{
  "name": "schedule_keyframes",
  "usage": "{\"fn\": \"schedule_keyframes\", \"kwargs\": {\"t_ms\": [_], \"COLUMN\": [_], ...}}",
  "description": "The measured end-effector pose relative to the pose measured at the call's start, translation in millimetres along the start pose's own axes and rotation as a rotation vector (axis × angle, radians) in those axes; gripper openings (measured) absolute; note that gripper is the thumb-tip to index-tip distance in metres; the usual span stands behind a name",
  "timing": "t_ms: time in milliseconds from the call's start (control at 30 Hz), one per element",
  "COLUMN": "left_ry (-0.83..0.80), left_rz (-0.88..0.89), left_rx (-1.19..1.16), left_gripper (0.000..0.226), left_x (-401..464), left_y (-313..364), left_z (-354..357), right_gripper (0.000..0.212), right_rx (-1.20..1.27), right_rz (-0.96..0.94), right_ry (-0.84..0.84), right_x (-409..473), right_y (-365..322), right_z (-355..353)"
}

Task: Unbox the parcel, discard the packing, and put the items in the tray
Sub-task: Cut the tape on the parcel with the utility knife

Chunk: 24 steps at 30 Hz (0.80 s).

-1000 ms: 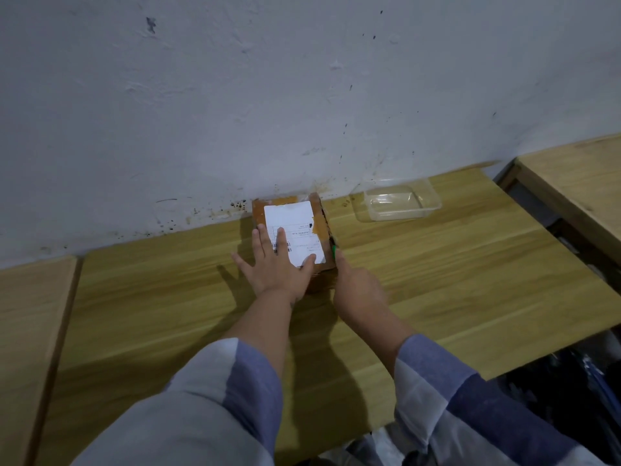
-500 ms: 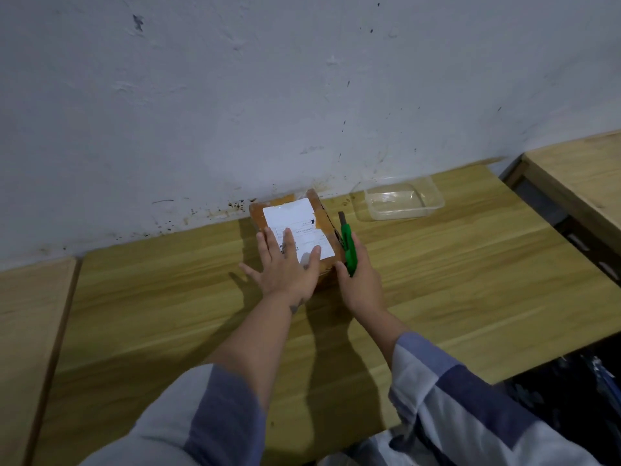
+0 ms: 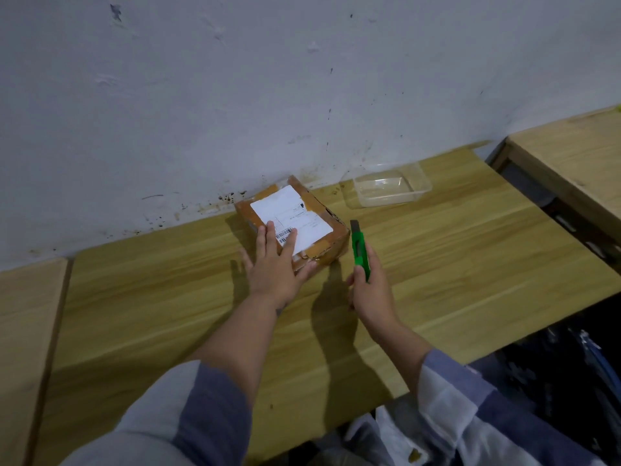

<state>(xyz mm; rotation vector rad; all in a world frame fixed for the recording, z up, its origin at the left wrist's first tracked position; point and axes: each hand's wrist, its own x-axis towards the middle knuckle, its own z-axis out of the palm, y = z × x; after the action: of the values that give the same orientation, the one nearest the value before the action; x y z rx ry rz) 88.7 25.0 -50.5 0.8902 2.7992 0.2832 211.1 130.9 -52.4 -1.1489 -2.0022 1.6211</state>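
A small brown cardboard parcel (image 3: pixel 322 210) with a white shipping label lies on the wooden table near the wall. My left hand (image 3: pixel 275 267) rests flat on its near corner, fingers spread over the label. My right hand (image 3: pixel 369 290) grips a green utility knife (image 3: pixel 360 250), blade end pointing up and away, just right of the parcel and apart from it. A clear plastic tray (image 3: pixel 416 193) stands empty to the right of the parcel, by the wall.
The wooden table (image 3: pixel 453 264) runs along a white, stained wall (image 3: pixel 268 95). A second wooden surface (image 3: pixel 571 156) sits at the right across a gap, another (image 3: pixel 23 331) at the left. Dark clutter (image 3: pixel 571 364) lies below the table's right edge.
My right hand has drawn the green knife back from the parcel's right side and raised it into view. The parcel has turned slightly under my left hand.
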Motion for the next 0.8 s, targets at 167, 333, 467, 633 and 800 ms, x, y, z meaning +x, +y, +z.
{"fn": "schedule_keyframes", "kwargs": {"t_ms": [167, 333, 467, 633, 800], "left_ry": [-0.01, -0.032, -0.029, -0.018, -0.024], "left_rz": [-0.054, -0.059, 0.001, 0.132, 0.135], "left_rx": [0.015, 0.026, 0.066, 0.134, 0.149], "left_gripper": [0.077, 0.08, 0.083, 0.081, 0.083], "left_x": [-1, -2, -3, -4, -2], "left_y": [20, 24, 20, 4, 3], "left_z": [2, -1, -3, -4, -3], "right_gripper": [0.048, 0.049, 0.05, 0.049, 0.05], "right_rx": [0.143, 0.243, 0.253, 0.292, 0.185], "right_rz": [0.118, 0.179, 0.199, 0.242, 0.21], "right_ry": [0.029, 0.014, -0.005, 0.0, -0.045], "right_x": [-14, -19, -20, -15, -34], "right_y": [-1, -11, -20, -29, -28], "right_z": [-1, -3, -7, -8, 5]}}
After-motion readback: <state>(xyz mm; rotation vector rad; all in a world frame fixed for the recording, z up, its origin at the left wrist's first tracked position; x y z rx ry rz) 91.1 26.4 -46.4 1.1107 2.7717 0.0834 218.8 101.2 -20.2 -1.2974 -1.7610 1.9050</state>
